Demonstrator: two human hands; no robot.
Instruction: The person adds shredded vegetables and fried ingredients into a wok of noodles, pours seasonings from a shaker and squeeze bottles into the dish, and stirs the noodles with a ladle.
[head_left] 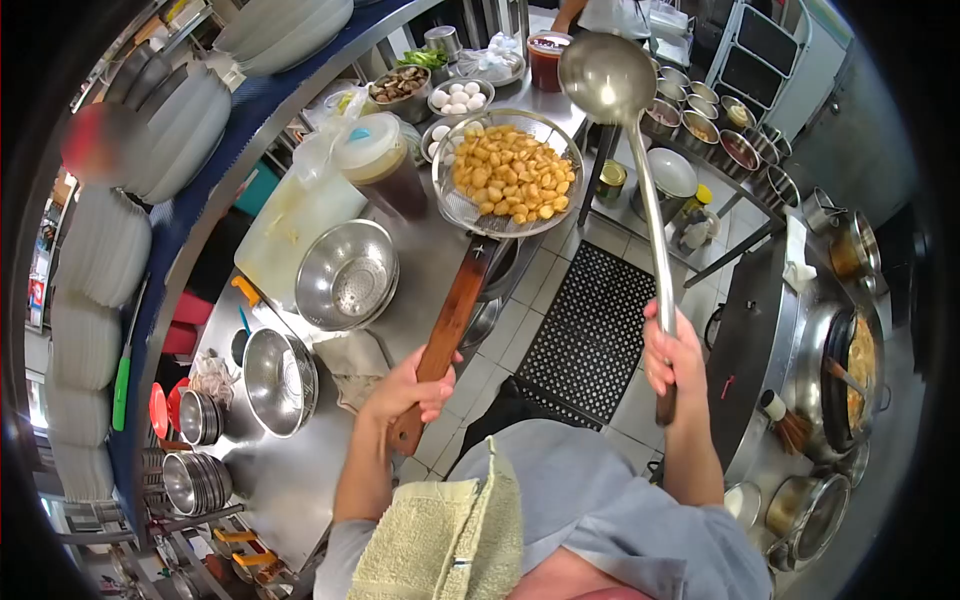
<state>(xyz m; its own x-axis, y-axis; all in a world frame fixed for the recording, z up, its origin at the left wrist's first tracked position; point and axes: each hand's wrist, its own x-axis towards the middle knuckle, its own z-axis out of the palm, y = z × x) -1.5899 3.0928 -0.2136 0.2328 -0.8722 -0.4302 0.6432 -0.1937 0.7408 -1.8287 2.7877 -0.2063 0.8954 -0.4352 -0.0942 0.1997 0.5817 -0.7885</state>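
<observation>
In the head view my left hand (410, 390) is closed around the wooden handle of a wire-mesh strainer (476, 262). A heap of small golden-yellow chunks (512, 172) fills the strainer's bowl; their exact kind I cannot make out. The strainer is held out over the edge of the steel counter. My right hand (675, 352) grips a long-handled metal ladle (652, 200) near its wooden end, holding it upright with the bowl at the top, to the right of the strainer. Whether the ladle's bowl contains anything is not clear; it looks bare and shiny.
The steel counter (275, 500) on the left carries perforated metal bowls (345, 275), a lidded container of dark liquid (385, 170) and bowls of eggs (462, 98). A black floor mat (590, 330) lies ahead. At right, a wok (845, 360) sits on the stove. Another person (615, 18) stands at the back.
</observation>
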